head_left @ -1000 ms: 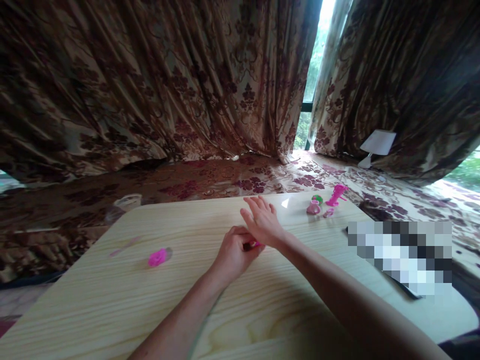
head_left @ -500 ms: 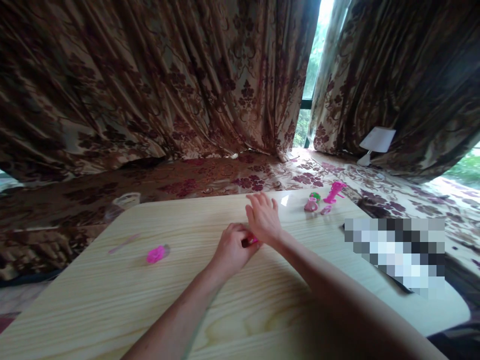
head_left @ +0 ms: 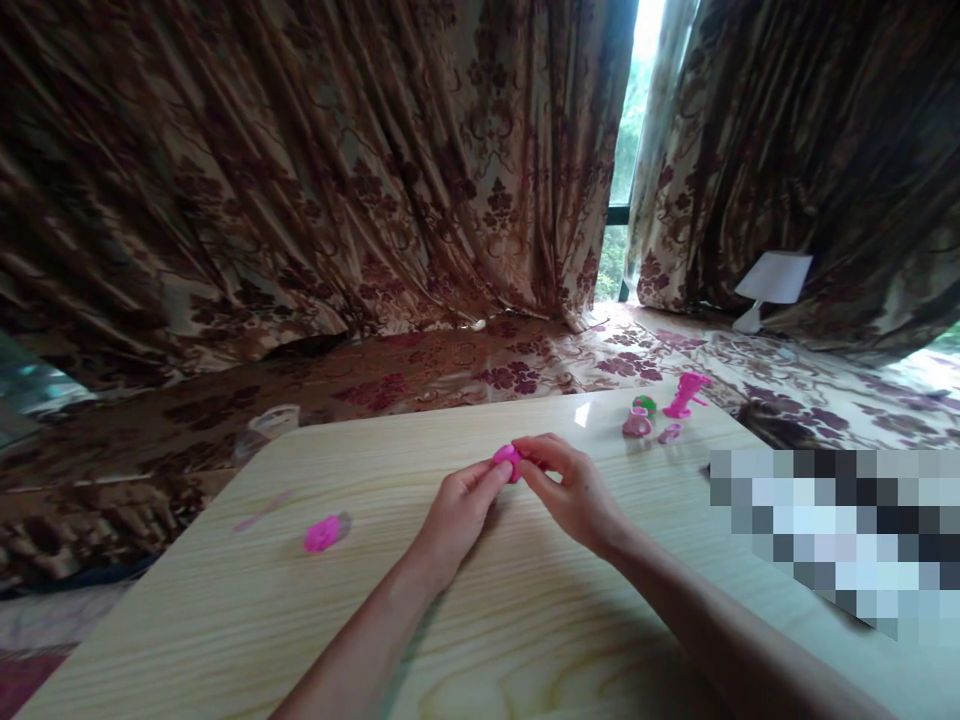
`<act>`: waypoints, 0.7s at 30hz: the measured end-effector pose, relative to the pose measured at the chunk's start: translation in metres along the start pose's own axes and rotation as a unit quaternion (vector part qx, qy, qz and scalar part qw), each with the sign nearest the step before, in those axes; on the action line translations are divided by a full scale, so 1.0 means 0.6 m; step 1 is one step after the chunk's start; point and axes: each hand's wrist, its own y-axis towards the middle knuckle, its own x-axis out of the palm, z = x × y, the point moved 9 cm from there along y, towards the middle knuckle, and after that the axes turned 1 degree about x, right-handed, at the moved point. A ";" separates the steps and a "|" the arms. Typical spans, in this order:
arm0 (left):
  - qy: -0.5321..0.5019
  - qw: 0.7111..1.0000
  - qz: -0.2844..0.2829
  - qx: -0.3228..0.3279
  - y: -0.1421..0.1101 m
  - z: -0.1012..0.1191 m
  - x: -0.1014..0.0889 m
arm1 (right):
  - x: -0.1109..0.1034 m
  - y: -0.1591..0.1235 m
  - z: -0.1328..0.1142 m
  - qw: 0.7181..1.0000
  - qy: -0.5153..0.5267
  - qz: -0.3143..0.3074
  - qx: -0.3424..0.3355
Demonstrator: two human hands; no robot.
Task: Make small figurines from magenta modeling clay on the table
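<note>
Above the pale wood-grain table (head_left: 360, 610), a small rounded bright-pink piece (head_left: 506, 458) is pinched by closed fingertips of left hand (head_left: 459, 508) and right hand (head_left: 581, 495); its handling looks unfinished.

The fingers hide part of the pink piece (head_left: 507, 459), its exact shape unclear; mosaic blocks cover whatever lies at the right of the tabletop (head_left: 360, 620) (its near edge is cut off too), and the faint stick (head_left: 262, 510) is blurred
</note>
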 end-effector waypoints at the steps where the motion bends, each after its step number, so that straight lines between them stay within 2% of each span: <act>1: -0.015 1.000 0.004 -0.008 -0.001 -0.001 0.000 | -0.002 -0.003 -0.003 1.000 0.002 0.009 -0.006; 6: -0.074 0.996 0.026 -0.032 -0.002 -0.013 0.001 | -0.017 0.000 -0.004 0.999 -0.025 0.027 -0.008; 8: -0.090 0.995 0.025 -0.040 -0.006 -0.016 0.013 | -0.035 0.009 0.002 0.997 -0.036 0.067 0.001; 11: -0.131 0.990 -0.022 -0.050 -0.020 -0.009 0.059 | -0.059 0.022 0.017 0.989 -0.045 0.134 0.031; 13: -0.204 0.975 -0.051 -0.073 -0.031 -0.003 0.094 | -0.056 0.022 0.017 0.986 -0.074 0.141 0.041; 16: -0.306 0.944 -0.065 -0.104 -0.038 0.004 0.121 | -0.026 0.008 -0.012 0.980 -0.159 0.115 0.019; 19: -0.336 0.941 -0.032 -0.036 -0.029 0.024 0.100 | 0.035 -0.006 -0.056 0.974 -0.219 0.006 -0.055; 21: -0.343 0.938 -0.032 -0.022 -0.027 0.030 0.089 | 0.056 -0.006 -0.069 0.969 -0.234 -0.030 -0.075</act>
